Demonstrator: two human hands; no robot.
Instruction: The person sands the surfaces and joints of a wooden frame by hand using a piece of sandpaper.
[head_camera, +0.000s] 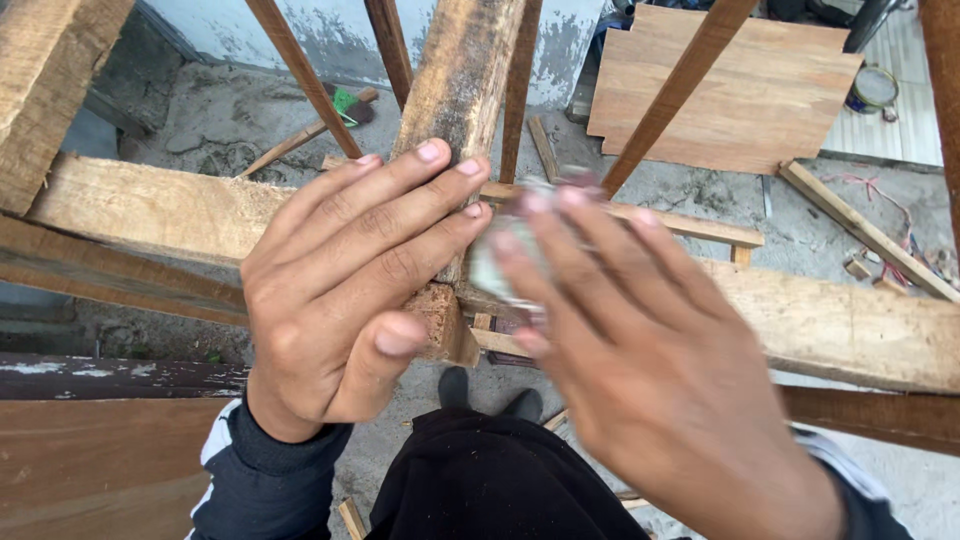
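at the far left a thick rough beam (55, 80) slanted down across the corner, and below it a dark reddish plank (110, 450) lay along the bottom edge. a wide pale crossbeam (160, 210) ran from the left toward the middle, behind the hands. the left hand (345, 290) lay with its fingers stretched out and close together, the fingertips resting on an upright weathered post (460, 80), while the thumb pressed against the broken, crumbly lower end of that post (445, 320); so it was clasping the post loosely between fingers and thumb rather than making a fist. just right of it the right hand (640, 370) was blurred, its fingers extended toward the same post, and behind its fingertips sat a small pale greenish object (495, 265), touching or very near the post; i could not tell whether the hand gripped it or only covered it. below the hands were dark trousers (480, 480) and a dark shoe (455, 385) on the concrete ground (220, 110). thin reddish slats (680, 85) crossed the upper view. farther right a plywood sheet (720, 90) lay flat on the ground, with a small round tin (873, 88) just beyond its right edge, and another pale beam (850, 325) stretched out to the right side.
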